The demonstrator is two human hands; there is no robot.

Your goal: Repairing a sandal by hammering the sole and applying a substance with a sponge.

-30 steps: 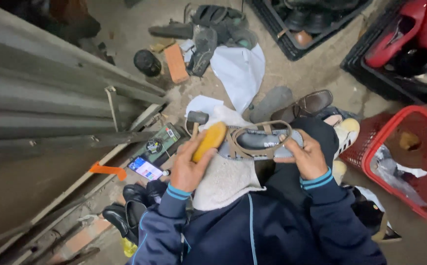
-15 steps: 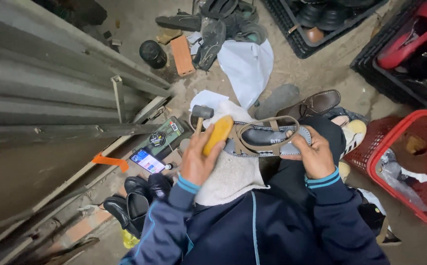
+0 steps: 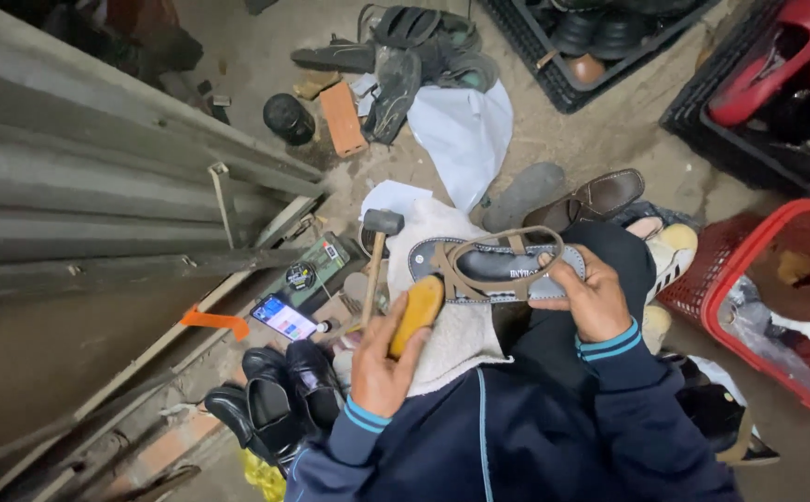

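From the camera on my head I look down at my lap, where a pale cloth (image 3: 465,325) is spread over my knees and a dark sandal (image 3: 498,270) with tan straps lies across it. The sandal's long axis runs left to right, crosswise to my body, its sole down on the cloth and its strap loop up. My right hand (image 3: 591,302) is closed on the sandal's right end, thumb over the upper face near the strap and fingers curled under, so it is pinned from that side. My left hand (image 3: 382,367) is wrapped shut around the yellow wooden handle of a tool (image 3: 416,316); the handle points up and away from me, and its far tip sits just at the sandal's left end, touching or nearly so, I cannot tell which. What sort of head the tool carries is hidden. So the sandal lies ahead of both hands, my right already on it and my left just beside its near-left corner. On the floor just beyond my left hand stands a small hammer (image 3: 379,246), head up, next to a lit phone (image 3: 284,318) and a pair of black dress shoes (image 3: 279,400). A brown loafer (image 3: 596,197) lies past the sandal, and a red basket (image 3: 796,279) sits at my right.
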